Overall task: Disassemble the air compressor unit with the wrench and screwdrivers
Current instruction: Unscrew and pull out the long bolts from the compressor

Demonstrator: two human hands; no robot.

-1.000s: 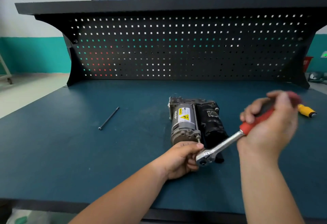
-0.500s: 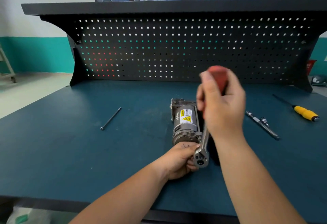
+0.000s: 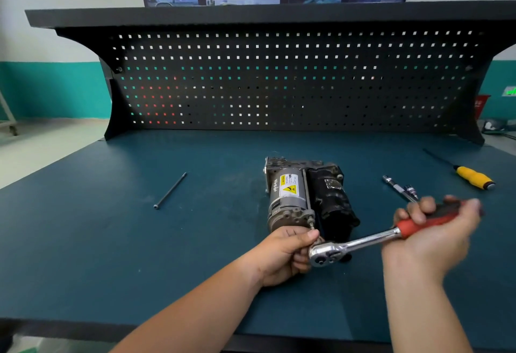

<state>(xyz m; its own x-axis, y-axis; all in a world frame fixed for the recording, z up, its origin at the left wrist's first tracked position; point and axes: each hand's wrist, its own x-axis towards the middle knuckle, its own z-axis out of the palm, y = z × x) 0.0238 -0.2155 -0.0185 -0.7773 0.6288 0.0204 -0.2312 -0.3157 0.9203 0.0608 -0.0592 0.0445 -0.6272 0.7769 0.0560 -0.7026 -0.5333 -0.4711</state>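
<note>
Head view: compressor (image 3: 304, 196) beyond left hand (image 3: 282, 255) pinching wrench head (image 3: 324, 252); right hand (image 3: 430, 243) grips handle (image 3: 410, 225)

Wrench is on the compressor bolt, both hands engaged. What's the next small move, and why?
Probably swing the wrench round to back the bolt further out. The right hand grips its red handle out to the right; the left hand steadies its head on the bolt, which stands only slightly out of the compressor.
</note>
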